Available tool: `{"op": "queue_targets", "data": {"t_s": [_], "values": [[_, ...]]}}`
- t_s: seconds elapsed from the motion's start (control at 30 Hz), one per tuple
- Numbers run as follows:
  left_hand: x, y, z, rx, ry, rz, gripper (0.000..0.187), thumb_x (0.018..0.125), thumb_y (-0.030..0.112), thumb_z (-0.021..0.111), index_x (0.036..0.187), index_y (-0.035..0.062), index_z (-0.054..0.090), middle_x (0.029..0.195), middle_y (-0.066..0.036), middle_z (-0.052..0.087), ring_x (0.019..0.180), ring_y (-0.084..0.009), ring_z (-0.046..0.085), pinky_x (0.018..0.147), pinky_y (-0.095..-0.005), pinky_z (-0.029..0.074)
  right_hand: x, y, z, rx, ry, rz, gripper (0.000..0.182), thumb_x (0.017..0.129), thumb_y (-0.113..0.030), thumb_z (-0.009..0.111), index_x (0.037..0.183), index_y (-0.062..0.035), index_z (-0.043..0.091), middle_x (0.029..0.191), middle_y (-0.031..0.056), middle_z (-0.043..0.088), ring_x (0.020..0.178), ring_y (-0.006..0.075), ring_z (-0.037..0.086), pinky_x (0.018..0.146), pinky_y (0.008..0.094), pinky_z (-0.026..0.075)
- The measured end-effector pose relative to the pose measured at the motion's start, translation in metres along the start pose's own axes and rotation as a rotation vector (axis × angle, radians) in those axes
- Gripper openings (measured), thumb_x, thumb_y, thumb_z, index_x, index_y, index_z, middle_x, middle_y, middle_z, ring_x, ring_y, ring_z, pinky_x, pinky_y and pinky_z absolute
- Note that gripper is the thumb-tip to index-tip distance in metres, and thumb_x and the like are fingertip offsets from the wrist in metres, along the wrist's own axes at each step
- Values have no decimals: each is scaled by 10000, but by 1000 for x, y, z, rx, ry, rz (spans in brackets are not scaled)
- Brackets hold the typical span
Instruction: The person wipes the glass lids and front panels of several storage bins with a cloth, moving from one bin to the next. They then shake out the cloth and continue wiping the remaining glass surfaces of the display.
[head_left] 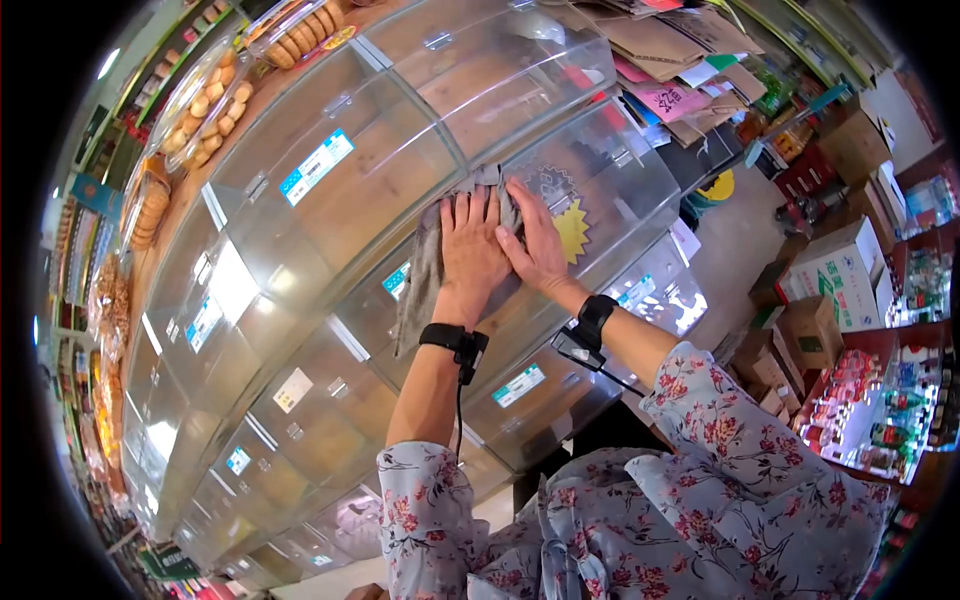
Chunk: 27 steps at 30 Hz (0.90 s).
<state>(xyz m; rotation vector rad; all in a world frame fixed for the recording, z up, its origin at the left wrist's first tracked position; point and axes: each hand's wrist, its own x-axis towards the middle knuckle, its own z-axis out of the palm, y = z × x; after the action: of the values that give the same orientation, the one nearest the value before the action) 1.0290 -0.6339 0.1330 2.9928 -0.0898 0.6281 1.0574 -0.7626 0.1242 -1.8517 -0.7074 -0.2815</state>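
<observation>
Both hands meet on a grey cloth (425,270) that lies bunched on the sloping lid of a clear plastic display bin (610,150). My left hand (475,250) presses down on the cloth, its fingers stretched out and lying flat. Close against it, my right hand (538,243) has its fingers together over the cloth's right edge, with the thumb pointing at the left hand. A yellow starburst sticker (571,230) shows on the lid just right of my right hand. Each wrist wears a black strap with a small device. The palms are hidden.
Rows of clear bins (290,270) with blue-white labels extend left and down. Packaged cookies (300,35) and other snack packs line the far ledge. Flattened cardboard (660,40) is stacked at upper right. Boxes (838,275) and bottles (890,400) stand at the right.
</observation>
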Motion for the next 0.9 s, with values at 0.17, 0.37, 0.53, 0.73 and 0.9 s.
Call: {"op": "queue_targets", "data": {"t_s": [0.17, 0.37, 0.53, 0.73, 0.9], "values": [[-25, 2, -32, -46, -72, -77, 661, 834, 324, 595, 1413, 27, 480, 1445, -157, 475, 1357, -362, 384, 1162, -548, 209, -1, 13, 0, 82, 28, -58, 532, 950, -254, 561, 1384, 18, 420, 1425, 253, 455, 1289, 434, 444, 1109, 475, 333], [-148, 0, -44, 234, -81, -639, 691, 908, 391, 587, 1450, -6, 424, 1566, -193, 325, 1475, -376, 223, 1170, -578, 148, 0, 15, -5, 197, 44, -69, 498, 963, -250, 544, 1359, 30, 433, 1381, 261, 487, 1218, 437, 484, 1069, 487, 360], [-173, 54, -26, 191, 43, -907, 815, 885, 409, 609, 1499, -35, 309, 1623, -168, 206, 1503, -363, 146, 1181, -559, 142, 3, 17, -5, 309, 27, -71, 493, 986, -274, 513, 1369, 30, 449, 1382, 238, 509, 1286, 399, 483, 1095, 439, 360], [-98, 133, -12, -10, -215, -414, 829, 849, 368, 639, 1489, -53, 322, 1592, -224, 244, 1481, -405, 192, 1186, -538, 160, 9, 23, -24, 521, -214, 98, 486, 1007, -296, 504, 1377, 17, 458, 1475, 184, 441, 1375, 284, 415, 1134, 378, 299], [-29, 113, 7, -41, 36, -407, 843, 841, 381, 647, 1471, -80, 330, 1564, -269, 269, 1448, -429, 246, 1172, -542, 196, 31, 40, -64, 745, -452, 310, 495, 1028, -352, 498, 1391, -17, 462, 1536, 125, 373, 1377, 230, 403, 1116, 360, 336]]}}
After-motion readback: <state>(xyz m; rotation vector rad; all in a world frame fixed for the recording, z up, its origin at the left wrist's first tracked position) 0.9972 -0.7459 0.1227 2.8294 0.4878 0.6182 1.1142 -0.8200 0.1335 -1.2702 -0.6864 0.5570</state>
